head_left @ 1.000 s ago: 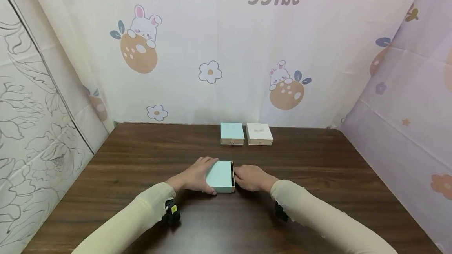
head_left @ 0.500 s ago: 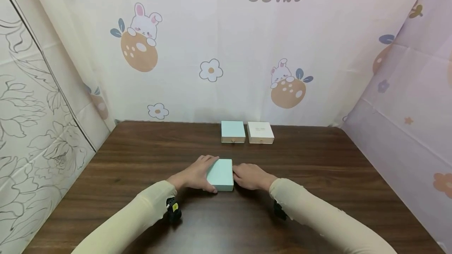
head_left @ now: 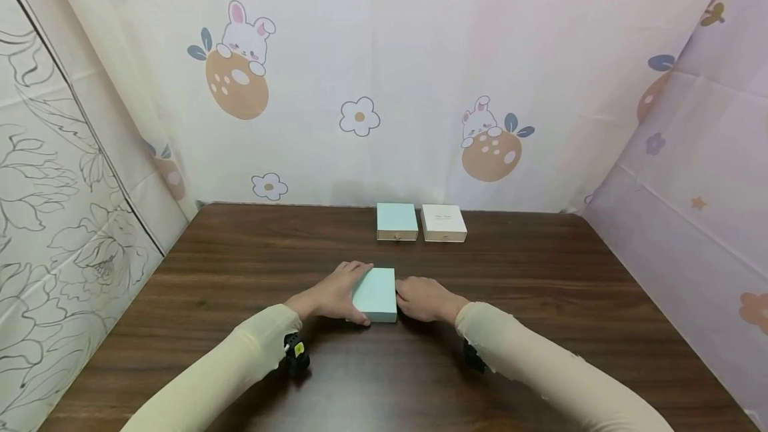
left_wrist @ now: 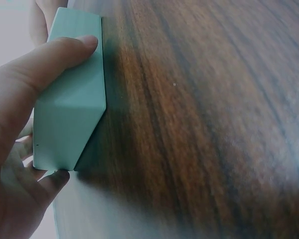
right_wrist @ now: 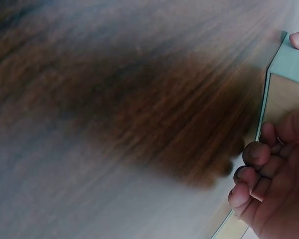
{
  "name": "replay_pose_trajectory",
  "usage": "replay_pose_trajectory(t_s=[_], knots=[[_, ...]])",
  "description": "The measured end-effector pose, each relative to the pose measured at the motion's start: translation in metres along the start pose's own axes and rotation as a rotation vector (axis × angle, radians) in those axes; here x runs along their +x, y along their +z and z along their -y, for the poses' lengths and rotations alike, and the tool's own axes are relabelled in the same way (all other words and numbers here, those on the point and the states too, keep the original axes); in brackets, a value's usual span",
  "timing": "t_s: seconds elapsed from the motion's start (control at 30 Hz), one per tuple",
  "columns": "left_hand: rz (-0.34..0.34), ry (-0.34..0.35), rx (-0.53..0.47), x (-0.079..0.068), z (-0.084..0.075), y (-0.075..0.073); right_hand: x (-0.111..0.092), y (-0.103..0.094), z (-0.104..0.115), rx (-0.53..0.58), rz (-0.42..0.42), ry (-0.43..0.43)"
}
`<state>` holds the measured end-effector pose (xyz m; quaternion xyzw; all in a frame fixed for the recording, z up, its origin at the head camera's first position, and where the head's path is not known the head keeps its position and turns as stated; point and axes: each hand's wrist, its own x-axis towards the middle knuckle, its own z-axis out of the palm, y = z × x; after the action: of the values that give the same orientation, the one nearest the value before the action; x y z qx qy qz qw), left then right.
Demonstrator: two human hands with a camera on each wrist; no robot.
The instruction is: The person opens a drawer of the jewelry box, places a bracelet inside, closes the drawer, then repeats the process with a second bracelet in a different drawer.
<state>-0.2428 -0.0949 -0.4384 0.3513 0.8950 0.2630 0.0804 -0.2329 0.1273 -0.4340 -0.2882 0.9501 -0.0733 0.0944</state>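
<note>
A mint-green drawer box lies on the wooden table between both hands. My left hand grips it from the left; in the left wrist view the thumb lies along the near side of the green sleeve and the fingers reach round the far side. At the box's right end, my right hand has its fingers curled against the beige drawer front. The drawer sits level with the sleeve's end. Whether those fingers pinch a small pull is hidden.
Behind, near the table's back edge, stand another mint-green drawer box and a white drawer box, side by side with a narrow gap. A printed curtain hangs just past the brown table.
The drawer, sticking out a little on the right one second ago, has slid left into the sleeve as my right hand moved slightly left. My left hand keeps its grip.
</note>
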Motion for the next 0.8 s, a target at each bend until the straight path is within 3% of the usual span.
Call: replay_pose_trajectory(t_s=[0.47, 0.63, 0.8], knots=[[-0.006, 0.001, -0.003, 0.001, -0.0016, -0.0011, 0.0002, 0.0004, -0.004, 0.036, 0.001, 0.012], [-0.011, 0.002, -0.057, -0.0019, -0.0012, 0.0019, -0.0011, 0.0, -0.0053, 0.025, 0.012, 0.018], [-0.026, 0.005, -0.099, -0.0056, 0.0018, 0.0073, -0.0042, -0.0037, -0.0096, 0.018, 0.02, -0.032]])
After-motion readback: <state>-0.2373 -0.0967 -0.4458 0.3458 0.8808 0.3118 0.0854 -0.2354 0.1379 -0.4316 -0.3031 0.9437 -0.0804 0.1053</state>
